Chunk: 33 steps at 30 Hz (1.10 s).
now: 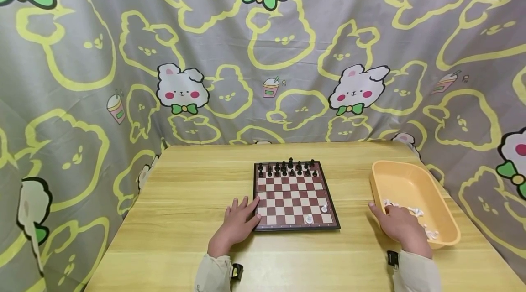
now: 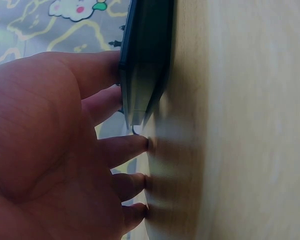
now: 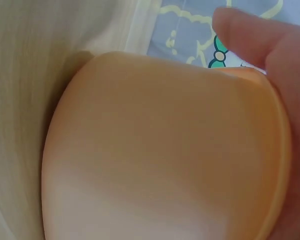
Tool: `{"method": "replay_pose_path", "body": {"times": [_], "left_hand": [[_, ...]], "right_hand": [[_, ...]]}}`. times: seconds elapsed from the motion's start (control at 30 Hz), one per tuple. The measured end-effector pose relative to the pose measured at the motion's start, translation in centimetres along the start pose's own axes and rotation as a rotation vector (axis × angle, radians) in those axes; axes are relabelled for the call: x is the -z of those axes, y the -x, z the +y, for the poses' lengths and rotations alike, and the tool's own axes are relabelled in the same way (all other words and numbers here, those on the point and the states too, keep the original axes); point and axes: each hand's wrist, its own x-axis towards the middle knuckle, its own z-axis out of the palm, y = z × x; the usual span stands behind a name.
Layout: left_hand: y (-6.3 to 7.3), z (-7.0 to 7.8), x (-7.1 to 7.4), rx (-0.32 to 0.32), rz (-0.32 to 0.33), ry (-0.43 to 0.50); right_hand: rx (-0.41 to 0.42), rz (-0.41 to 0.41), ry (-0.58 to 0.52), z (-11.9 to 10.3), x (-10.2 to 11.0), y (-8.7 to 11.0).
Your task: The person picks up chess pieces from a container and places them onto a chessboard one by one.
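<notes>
My left hand (image 1: 237, 224) rests at the near left corner of a chessboard (image 1: 287, 205), thumb and index finger on its edge. In the left wrist view, the other fingertips of that hand (image 2: 50, 135) touch the wooden table beside the board. Black chess pieces (image 1: 284, 169) stand in two rows along the far side. Two white pieces, one (image 1: 309, 219) near the front edge and one (image 1: 324, 209) at the right, stand on the near half. My right hand (image 1: 400, 226) reaches over the tray's near left rim, thumb outside; its fingertips inside are hidden.
A yellow-orange plastic tray (image 1: 415, 178) stands on the table's right side, with several white chess pieces (image 1: 417, 212) lying loose in it. The light wooden table (image 1: 197, 178) runs back to a patterned curtain (image 1: 230, 54) that surrounds it on three sides.
</notes>
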Motion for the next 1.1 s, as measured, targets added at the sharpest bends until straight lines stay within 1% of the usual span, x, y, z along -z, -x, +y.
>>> {"method": "replay_pose_path", "body": {"times": [0.5,0.73,1.0,1.1], "left_hand": [[-0.1,-0.2,-0.1,-0.007,0.005,0.009],[0.0,-0.1,0.0,-0.006,-0.002,0.006],[0.1,0.0,0.1,-0.008,-0.006,0.010],[0.1,0.0,0.0,-0.004,-0.007,0.008]], "right_hand": [[-0.019,-0.023,-0.026,0.1,0.1,0.0],[0.001,0.011,-0.108,0.7,0.4,0.2],[0.005,0.053,-0.132,1.1,0.6,0.1],[-0.008,0.061,-0.159,1.1,0.7,0.1]]}}
